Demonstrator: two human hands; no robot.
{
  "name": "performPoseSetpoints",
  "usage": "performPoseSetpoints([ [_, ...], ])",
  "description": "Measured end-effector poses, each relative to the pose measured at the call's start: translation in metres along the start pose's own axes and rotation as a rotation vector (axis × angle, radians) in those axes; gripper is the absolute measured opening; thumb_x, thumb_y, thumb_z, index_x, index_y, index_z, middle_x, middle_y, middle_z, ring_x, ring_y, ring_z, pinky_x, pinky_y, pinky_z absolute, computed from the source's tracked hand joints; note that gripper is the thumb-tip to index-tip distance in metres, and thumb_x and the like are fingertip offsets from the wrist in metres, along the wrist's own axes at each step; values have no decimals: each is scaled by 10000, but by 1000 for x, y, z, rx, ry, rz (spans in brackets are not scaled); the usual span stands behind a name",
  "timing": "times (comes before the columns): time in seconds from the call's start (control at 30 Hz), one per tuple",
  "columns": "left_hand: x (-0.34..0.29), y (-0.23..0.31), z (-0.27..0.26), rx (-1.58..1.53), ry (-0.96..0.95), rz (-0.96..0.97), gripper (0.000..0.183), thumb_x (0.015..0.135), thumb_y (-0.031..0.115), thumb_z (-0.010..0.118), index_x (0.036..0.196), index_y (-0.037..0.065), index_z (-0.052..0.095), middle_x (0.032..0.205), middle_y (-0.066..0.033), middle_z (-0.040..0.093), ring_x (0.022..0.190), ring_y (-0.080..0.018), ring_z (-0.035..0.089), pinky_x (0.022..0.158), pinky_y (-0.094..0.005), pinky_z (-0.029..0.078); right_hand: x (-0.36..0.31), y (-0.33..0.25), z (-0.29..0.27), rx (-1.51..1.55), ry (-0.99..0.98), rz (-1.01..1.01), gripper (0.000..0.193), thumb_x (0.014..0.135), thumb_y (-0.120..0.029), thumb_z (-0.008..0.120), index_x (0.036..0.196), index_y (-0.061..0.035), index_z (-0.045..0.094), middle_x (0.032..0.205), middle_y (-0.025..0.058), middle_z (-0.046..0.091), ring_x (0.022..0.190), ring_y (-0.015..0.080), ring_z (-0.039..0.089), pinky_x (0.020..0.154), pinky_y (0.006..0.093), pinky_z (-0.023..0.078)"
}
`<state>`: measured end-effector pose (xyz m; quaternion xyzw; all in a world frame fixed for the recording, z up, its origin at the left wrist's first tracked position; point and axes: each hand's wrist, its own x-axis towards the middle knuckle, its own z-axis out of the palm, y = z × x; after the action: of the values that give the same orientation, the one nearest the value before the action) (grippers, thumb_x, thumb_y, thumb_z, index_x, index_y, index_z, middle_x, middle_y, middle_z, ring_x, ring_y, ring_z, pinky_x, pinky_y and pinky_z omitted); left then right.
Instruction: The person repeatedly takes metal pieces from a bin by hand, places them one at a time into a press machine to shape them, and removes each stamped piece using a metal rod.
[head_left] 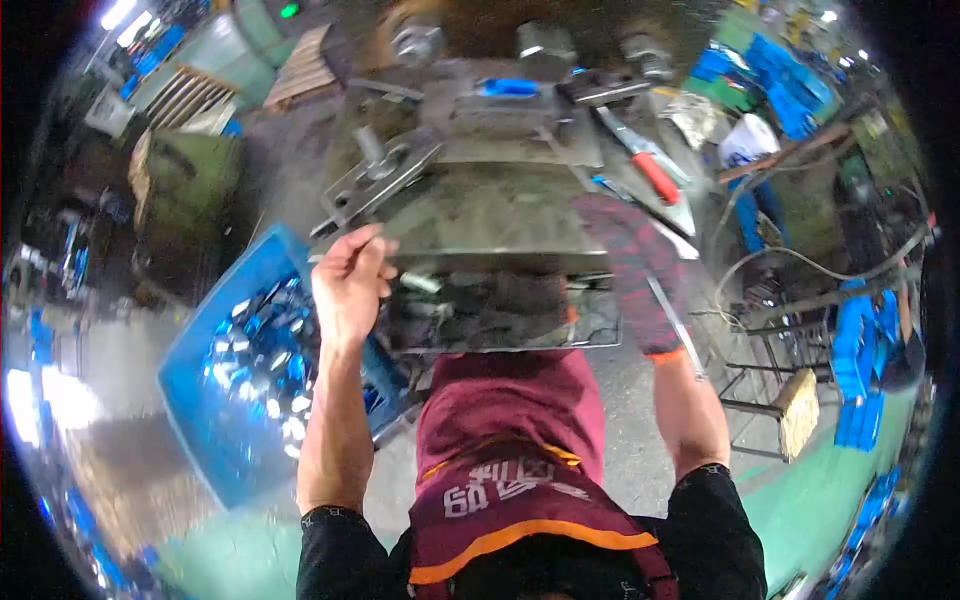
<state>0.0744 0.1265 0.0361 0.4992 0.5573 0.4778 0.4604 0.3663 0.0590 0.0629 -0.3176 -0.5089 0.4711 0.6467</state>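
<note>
My bare left hand (350,280) is raised by the left front corner of the steel bench plate (480,205). Its fingers are curled in toward the thumb, and whatever they may hold is too small to make out. On my right hand (640,265) is a dark grey and red knit glove with an orange cuff. That hand is closed at the plate's right edge, with a slim metal rod (672,318) in it whose end sticks out past the wrist. A metal fixture with a post (375,155) lies on the plate beyond my left hand.
A blue bin (195,420) of shiny small parts stands at my left. A red-handled tool (655,178), a blue-handled object (510,87) and a cloth (692,118) lie farther back. An open drawer (500,310) is below the plate. A stool (797,415) stands at right.
</note>
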Motion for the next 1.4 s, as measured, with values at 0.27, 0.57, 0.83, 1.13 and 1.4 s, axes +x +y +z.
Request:
performPoseSetpoints([
  [0.27, -45, -61, -164, 851, 244, 86, 206, 847, 124, 623, 1028, 36, 667, 923, -138, 677, 828, -262, 660, 752, -339, 507, -72, 0, -14, -543, 195, -23, 469, 953, -315, 495, 1217, 72, 511, 1199, 193, 583, 1059, 301, 606, 931, 401, 477],
  [0.57, 23, -132, -142, 1413, -453, 439, 259, 826, 90, 497, 1040, 50, 637, 1076, -138, 604, 1030, -321, 567, 898, -403, 476, -86, -27, 12, -550, 208, 47, 372, 954, -216, 476, 1210, 50, 526, 1150, 166, 613, 1042, 239, 603, 929, 377, 463],
  [0.83, 41, -122, -146, 1546, -523, 243, 215, 818, 157, 551, 1000, 77, 632, 872, -101, 678, 869, -318, 641, 759, -426, 517, -70, -32, -10, -672, 121, 38, 424, 955, -258, 464, 1203, 81, 524, 1153, 194, 614, 1077, 261, 594, 942, 373, 458],
  [1.13, -45, -96, -210, 1090, -193, 255, 231, 910, 169, 502, 1097, 48, 561, 1002, -221, 604, 924, -412, 583, 767, -478, 466, 56, -22, 1, -234, 57, -10, 275, 977, -109, 473, 1186, 44, 564, 1144, 114, 636, 1020, 174, 610, 905, 299, 468],
  [1.4, -103, -56, -201, 878, -5, -64, 178, 877, 91, 540, 1006, -20, 588, 734, -129, 603, 653, -233, 577, 596, -350, 434, 54, -2, 1, -812, 4, -243, 257, 951, -118, 521, 1187, -44, 589, 977, 102, 682, 892, 159, 651, 738, 289, 507],
])
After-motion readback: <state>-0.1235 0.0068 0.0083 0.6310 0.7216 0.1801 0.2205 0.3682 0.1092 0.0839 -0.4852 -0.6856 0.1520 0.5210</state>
